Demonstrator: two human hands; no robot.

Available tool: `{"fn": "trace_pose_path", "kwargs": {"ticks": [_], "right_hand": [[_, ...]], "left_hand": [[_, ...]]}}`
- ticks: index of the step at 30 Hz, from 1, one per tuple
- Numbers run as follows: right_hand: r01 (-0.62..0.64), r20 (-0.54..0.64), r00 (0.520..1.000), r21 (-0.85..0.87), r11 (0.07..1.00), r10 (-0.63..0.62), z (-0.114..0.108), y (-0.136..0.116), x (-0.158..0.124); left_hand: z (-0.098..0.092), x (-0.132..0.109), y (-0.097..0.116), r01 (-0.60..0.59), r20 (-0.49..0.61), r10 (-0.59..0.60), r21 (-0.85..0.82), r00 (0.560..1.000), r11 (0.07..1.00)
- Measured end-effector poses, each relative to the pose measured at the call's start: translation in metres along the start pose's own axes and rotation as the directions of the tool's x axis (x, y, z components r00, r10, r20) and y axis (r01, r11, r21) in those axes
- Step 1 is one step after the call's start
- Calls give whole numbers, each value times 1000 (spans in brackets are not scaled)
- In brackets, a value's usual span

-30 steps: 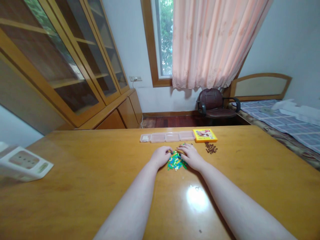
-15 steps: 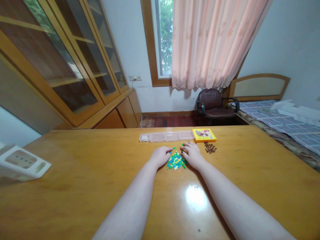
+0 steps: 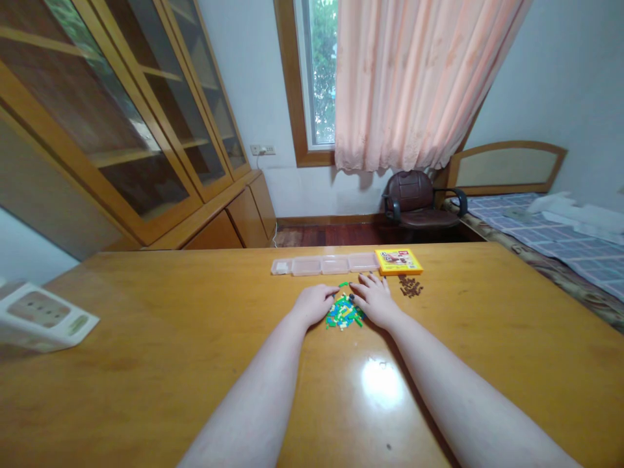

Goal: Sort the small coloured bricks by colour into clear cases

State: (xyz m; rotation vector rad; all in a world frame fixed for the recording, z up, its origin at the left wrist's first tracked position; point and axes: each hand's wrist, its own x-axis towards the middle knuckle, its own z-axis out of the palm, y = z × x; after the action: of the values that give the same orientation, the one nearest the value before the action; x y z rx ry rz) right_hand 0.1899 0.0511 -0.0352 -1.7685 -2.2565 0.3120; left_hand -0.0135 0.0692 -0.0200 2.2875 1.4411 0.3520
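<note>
A pile of small building bricks [image 3: 343,314], mostly green, blue, yellow and white, lies on the table between my hands. My left hand [image 3: 312,307] rests at the pile's left edge, its index finger stretched toward a small green brick [image 3: 344,284] just beyond the pile. Thumb and index finger are apart; the other fingers are partly hidden. On the opposite side, my right hand [image 3: 379,302] lies palm down with its fingers spread and its thumb at the pile's edge. Neither hand visibly holds a brick.
Clear plastic trays [image 3: 307,265] stand in a row at the table's far edge. Beside them is a yellow box [image 3: 400,261], with a heap of brown bricks [image 3: 410,286] in front. A white device with sockets [image 3: 46,316] stands at the far left.
My right fingers have straightened and spread. The green brick that was at their tips now lies with the other green one near my left index finger. My left hand has hardly moved.
</note>
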Motion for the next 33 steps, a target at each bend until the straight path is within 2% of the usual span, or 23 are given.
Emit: {"fn": "trace_pose_path", "kwargs": {"ticks": [4,9,15,21,25,31,33], "right_hand": [[15,-35,999,64,998,-13,-2,-2,1],[82,2,997,88,993,-83,-2,-1,-1],[199,-133,976,207,958,-174,-4,-3,-1],[240,-135,968,226,944,-213,-1,-1,0],[227,-142,970,241,944,-197,4,4,2],[315,-163,945,209,926,-285,4,4,0],[308,-147,948,184,933,-284,4,3,0]], "left_hand": [[0,0,-1,-27,-14,27,-5,1000,1000],[2,1,-3,-39,-11,39,-4,999,999],[0,-1,-1,-89,-20,88,-42,996,995],[-3,-4,3,-122,39,122,5,992,993],[0,-3,2,-97,-4,98,32,995,995],[1,-1,-1,-28,-109,32,43,994,999],[1,-1,-1,-43,-140,47,33,989,999]]}}
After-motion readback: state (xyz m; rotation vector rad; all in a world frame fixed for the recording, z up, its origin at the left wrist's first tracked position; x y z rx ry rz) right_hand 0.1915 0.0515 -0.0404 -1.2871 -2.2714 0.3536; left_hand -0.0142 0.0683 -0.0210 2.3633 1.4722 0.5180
